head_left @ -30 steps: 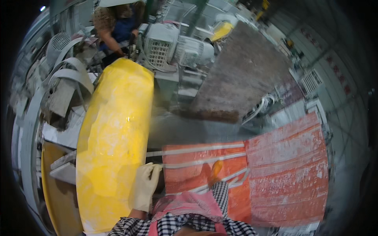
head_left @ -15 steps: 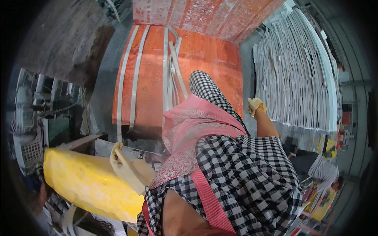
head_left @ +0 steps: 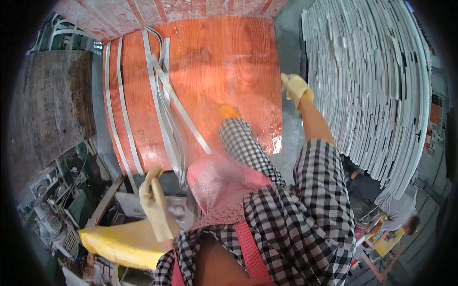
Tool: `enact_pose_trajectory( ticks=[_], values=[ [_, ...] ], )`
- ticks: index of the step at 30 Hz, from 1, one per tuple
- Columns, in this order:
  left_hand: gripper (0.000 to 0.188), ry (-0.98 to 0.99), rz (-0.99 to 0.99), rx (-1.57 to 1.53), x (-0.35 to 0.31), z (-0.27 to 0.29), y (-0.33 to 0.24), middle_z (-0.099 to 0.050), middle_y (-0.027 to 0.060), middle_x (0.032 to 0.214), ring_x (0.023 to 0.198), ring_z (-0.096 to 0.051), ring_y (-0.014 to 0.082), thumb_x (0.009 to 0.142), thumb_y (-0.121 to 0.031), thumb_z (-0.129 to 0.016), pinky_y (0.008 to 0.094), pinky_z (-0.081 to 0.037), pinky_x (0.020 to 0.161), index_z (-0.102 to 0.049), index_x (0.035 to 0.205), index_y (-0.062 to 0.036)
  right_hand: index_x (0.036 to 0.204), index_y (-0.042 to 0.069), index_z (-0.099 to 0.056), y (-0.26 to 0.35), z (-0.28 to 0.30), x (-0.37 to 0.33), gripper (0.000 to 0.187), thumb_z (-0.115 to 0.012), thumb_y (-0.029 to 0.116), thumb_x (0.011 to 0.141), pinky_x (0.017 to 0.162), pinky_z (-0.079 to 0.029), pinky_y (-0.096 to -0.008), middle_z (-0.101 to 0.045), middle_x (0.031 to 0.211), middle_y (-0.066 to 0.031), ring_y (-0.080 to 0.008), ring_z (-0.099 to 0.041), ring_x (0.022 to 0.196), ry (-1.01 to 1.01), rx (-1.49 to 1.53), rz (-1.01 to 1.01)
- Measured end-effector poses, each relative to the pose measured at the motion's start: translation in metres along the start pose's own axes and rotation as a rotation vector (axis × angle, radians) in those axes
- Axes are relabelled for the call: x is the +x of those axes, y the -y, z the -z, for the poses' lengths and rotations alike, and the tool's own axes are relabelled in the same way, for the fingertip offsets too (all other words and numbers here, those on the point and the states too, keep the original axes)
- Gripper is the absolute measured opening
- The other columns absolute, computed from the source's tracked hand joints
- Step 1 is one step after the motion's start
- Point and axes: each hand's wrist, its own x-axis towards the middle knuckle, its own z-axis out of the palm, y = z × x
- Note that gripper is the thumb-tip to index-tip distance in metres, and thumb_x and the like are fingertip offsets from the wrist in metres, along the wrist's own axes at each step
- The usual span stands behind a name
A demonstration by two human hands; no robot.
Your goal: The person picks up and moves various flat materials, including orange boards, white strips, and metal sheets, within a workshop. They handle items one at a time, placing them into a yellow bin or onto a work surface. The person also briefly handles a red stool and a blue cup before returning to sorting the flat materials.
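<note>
My left hand (head_left: 155,193), in a cream rubber glove, hangs beside my pink apron (head_left: 224,183), fingers loosely bent and holding nothing visible. It is nearest to the front left corner of an orange-red wooden board (head_left: 200,66) and a yellow wrapped slab or pad (head_left: 121,243). My right hand (head_left: 296,88), gloved alike, is out past the board's right edge. Its fingers are loosely bent and somewhat apart, with nothing seen between them. Pale flat straps (head_left: 124,102) lie across the board. My checked leg (head_left: 248,143), ending in an orange shoe (head_left: 229,112), reaches over it.
A tall stack of thin white sheets (head_left: 358,81) stands on the right. A pinkish-red panel (head_left: 191,9) rises behind the board. At left are a dark worn wooden panel (head_left: 52,105) and machinery (head_left: 57,224). Another person (head_left: 389,212) is at the lower right.
The view has shifted, bringing the board and white stack nearer. My leg reaches onto the board with its orange shoe showing. My right hand is farther forward; both hands remain without anything visible in them.
</note>
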Motion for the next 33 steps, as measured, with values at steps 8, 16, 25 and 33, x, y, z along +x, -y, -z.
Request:
enact_pose_trajectory(
  ticks=[8, 16, 25, 33],
  values=[
    [0.026, 0.074, -0.297, 0.079, -0.022, -0.069, -0.096, -0.072, 0.0129, 0.115, 0.112, -0.065, 0.0220, 0.104, -0.016, -0.054, 0.0349, -0.045, 0.104, -0.070, 0.119, -0.0016, 0.075, 0.005, -0.076, -0.209, 0.083, -0.169, 0.056, -0.046, 0.047, 0.097, 0.061, -0.053, -0.0379, -0.069, 0.066, -0.0144, -0.0263, -0.067, 0.060, 0.139, -0.360, -0.524],
    [0.029, 0.318, -0.293, -0.416, -0.076, -0.197, 0.041, -0.071, 0.0125, 0.114, 0.109, -0.067, 0.0197, 0.104, -0.018, -0.055, 0.0343, -0.046, 0.105, -0.066, 0.122, 0.0027, 0.075, 0.000, -0.073, -0.367, 0.121, -0.319, 0.056, -0.051, 0.047, 0.095, 0.061, -0.056, -0.0377, -0.072, 0.075, -0.0152, -0.0253, -0.068, 0.060, 0.087, -0.560, -0.482],
    [0.020, 0.002, 0.470, -0.602, -0.178, -0.190, 0.295, -0.071, 0.0052, 0.098, 0.095, -0.068, 0.0141, 0.100, -0.019, -0.062, 0.0258, -0.052, 0.090, -0.066, 0.109, -0.0016, 0.107, -0.001, -0.065, -0.227, 0.206, -0.197, 0.038, -0.055, 0.035, 0.100, 0.060, -0.048, -0.0318, -0.063, 0.076, -0.0061, -0.0164, -0.060, 0.066, -0.123, -0.121, -0.304],
    [0.027, 0.085, 0.696, -0.319, -0.270, -0.346, 0.350, -0.069, 0.0039, 0.106, 0.101, -0.064, 0.0125, 0.103, -0.021, -0.056, 0.0270, -0.047, 0.095, -0.064, 0.118, -0.0001, 0.149, 0.003, -0.043, -0.332, 0.088, -0.023, 0.067, -0.065, 0.040, 0.098, 0.109, -0.041, -0.0337, -0.051, 0.146, -0.0163, -0.0263, -0.049, 0.134, 0.041, -0.140, -0.231]
  ],
)
